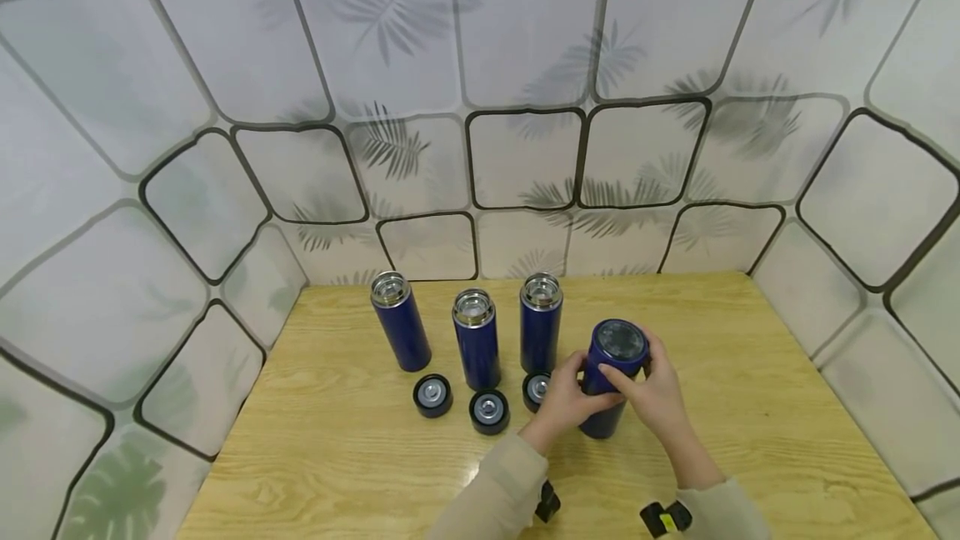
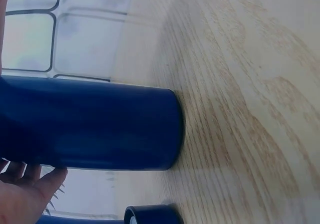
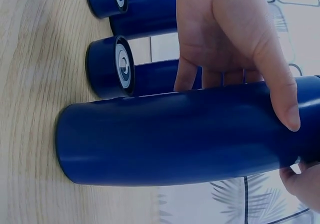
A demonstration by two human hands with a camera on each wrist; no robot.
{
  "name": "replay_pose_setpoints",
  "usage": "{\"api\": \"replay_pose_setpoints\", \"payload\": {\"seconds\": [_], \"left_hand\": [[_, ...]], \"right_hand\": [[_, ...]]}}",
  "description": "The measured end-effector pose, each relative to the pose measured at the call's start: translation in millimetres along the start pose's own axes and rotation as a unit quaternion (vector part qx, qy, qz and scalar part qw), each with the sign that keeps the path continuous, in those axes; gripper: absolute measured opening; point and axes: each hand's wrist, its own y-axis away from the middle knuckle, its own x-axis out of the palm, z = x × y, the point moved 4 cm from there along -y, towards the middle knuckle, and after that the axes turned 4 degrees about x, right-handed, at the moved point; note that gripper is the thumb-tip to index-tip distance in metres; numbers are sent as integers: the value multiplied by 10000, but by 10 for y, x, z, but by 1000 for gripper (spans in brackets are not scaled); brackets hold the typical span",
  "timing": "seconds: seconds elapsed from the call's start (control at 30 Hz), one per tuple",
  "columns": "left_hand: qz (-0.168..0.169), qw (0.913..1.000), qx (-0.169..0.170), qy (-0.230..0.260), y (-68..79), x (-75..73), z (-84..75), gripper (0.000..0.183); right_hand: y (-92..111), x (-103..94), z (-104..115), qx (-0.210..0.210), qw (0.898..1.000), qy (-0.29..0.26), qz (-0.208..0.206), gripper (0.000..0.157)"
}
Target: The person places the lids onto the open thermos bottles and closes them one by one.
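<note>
Right, you've got both hands on the dark blue cylindrical metal flask (image 1: 609, 382), standing at the near right end of the row on the pale wooden table (image 1: 787, 407). Its long axis runs straight up from the tabletop, base planted on the wood, and the lid end points up towards you. Your left hand (image 1: 566, 398) wraps the body from the left side, fingers curled round the middle of the flask. Your right hand (image 1: 652, 390) comes over from the right and clamps round the upper part, thumb across the front just below the cap (image 1: 619, 340); the right wrist view shows that thumb (image 3: 282, 99) pressed flat on the blue wall. So the cap sits directly under your right hand's fingers, while the left steadies lower down.

Now the neighbours. Just left of your left hand lies a round dark blue cap with a silvery inner disc (image 1: 537, 388), close to your knuckles and very near the flask's base. Two more like it lie farther left, one in the middle (image 1: 489, 410) and one at the left (image 1: 432, 395). Behind them stand three open blue flasks with shiny steel rims: the nearest (image 1: 541, 322), the middle (image 1: 476, 338), the farthest left (image 1: 400, 320). The nearest open flask stands just beyond your left hand, so there's little room on that side; the right side of the table lies open.
</note>
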Motion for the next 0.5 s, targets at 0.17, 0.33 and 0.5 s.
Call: {"api": "replay_pose_setpoints", "payload": {"seconds": [0.17,0.33,0.5], "left_hand": [[-109,9991,124,-398,0,-1,39,50],[-311,9925,368,-1120,26,-21,8,51],[-293,9916,307,-1225,47,-31,-11,56]], "right_hand": [[24,13,16,-110,9990,387,-183,75],[46,34,28,-114,9950,900,-420,84],[57,52,60,61,9931,1002,-603,86]]}}
